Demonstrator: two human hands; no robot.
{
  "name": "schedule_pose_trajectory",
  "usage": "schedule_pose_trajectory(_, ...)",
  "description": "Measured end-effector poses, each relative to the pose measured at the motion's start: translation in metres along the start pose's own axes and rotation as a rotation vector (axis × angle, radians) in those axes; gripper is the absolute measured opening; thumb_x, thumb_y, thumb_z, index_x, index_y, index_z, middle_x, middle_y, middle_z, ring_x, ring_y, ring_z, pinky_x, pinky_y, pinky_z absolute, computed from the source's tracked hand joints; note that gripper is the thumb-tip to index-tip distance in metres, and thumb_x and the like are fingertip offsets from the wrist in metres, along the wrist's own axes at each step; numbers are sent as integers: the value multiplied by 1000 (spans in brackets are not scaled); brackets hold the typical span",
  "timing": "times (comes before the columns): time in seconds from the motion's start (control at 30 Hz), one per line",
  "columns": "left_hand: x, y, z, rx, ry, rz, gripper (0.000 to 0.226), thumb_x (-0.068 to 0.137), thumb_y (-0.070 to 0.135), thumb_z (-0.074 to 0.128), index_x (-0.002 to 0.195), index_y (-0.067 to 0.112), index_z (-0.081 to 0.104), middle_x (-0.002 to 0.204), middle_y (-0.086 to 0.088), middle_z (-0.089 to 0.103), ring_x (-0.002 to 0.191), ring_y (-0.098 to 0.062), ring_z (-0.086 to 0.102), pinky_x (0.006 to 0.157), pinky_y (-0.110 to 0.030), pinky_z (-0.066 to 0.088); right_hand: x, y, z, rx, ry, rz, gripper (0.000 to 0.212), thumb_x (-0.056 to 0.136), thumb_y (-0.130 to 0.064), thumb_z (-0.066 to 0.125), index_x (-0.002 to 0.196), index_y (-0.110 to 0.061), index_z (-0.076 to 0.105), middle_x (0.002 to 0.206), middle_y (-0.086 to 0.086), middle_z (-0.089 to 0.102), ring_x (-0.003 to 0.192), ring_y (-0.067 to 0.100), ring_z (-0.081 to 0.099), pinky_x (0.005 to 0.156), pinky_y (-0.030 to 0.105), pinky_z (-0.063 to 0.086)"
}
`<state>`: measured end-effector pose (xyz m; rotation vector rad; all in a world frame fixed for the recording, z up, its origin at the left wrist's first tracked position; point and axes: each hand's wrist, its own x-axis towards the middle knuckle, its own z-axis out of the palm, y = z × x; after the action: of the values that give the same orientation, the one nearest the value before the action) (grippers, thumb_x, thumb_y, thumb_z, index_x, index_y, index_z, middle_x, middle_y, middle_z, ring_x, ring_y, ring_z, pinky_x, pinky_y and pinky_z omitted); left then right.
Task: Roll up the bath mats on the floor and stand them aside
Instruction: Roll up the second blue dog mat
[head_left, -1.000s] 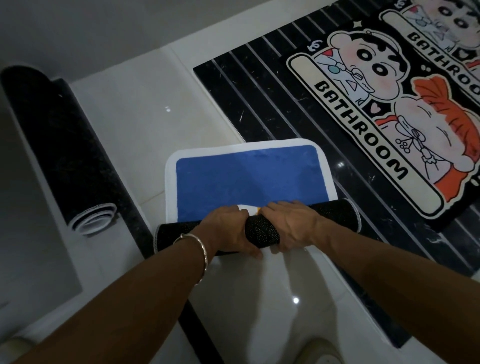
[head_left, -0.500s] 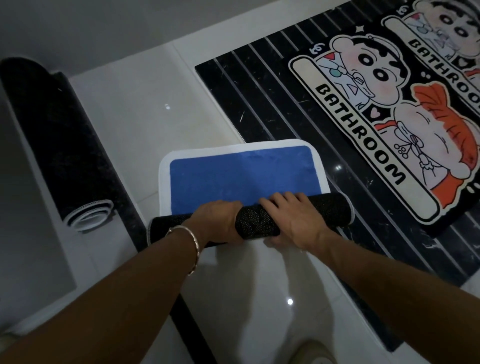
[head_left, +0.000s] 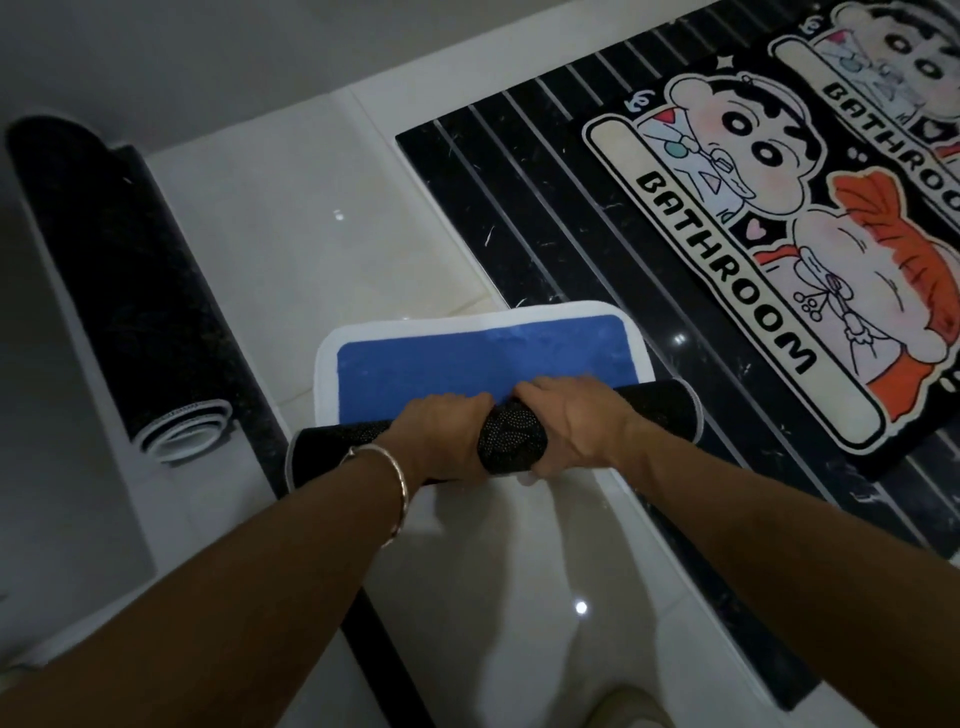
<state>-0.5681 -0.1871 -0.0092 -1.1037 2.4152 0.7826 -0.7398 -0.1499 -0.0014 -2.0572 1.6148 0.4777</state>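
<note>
Mat in hand: the blue mat (head_left: 483, 364) with a white border is partly rolled. Its roll (head_left: 511, 441), black dotted underside outward, lies crosswise right under both hands, and the flat blue part stretches away beyond the knuckles.
Left hand: the left hand (head_left: 441, 441) is curled over the top of the roll, left of its middle, gripping it. A metal bangle (head_left: 397, 499) sits on that wrist.
Right hand: the right hand (head_left: 571, 426) grips the roll just beside the left. Its fingers are hooked over the far side where the roll meets the flat part, and a short stretch of roll shows between the two hands.
Roll ends: they stick out past both hands, the right end over the dark slab.
Floor: glossy white tiles (head_left: 291, 249), with a black slab ruled with thin pale lines (head_left: 519, 218) to the right and a narrow black strip (head_left: 260, 415) running past the left end of the roll.
Room: dim, with small light spots glinting on the tiles.
Rolled mat: one finished roll (head_left: 119, 291) lies on its side well off to the left.
Cartoon mats: one "BATHROOM" mat (head_left: 779, 249) lies flat on the slab, and a second one (head_left: 893, 93) is partly in view beyond it.
Count: four mats, two hands.
</note>
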Motion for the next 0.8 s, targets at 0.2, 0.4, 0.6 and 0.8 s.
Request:
schedule_pose_trajectory(0.2,2,-5,9,0,90,27,65,72,51,69,126,23,47,116,1,58,104,-22,57,88,-36,48,-6,-14,25,-258,201,60,68,66,-48,74,120,-23,40,108,1,52,97,26,53,87,41,38)
schedule_pose_trajectory(0.4,-8,-12,38,427,508,20,65,61,42,77,117,16,57,96,-10,64,81,-32,62,82,-51,49,12,-9,-23,163,-277,79,63,65,-47,76,114,-22,46,104,0,59,88,18,54,74,29,42)
schedule_pose_trajectory(0.6,4,-14,-7,78,-15,12,57,70,46,72,117,24,48,108,-1,60,98,-25,60,85,-38,48,-8,-21,6,3,31,74,84,59,-61,74,126,-25,37,118,1,50,107,25,51,93,41,39)
schedule_pose_trajectory(0.8,-11,-14,21,349,269,52,80,72,48,67,141,21,37,127,-7,52,112,-29,53,101,-48,34,4,-18,-1,71,-44,88,75,63,-51,73,124,-22,40,112,3,56,97,24,56,85,36,43)
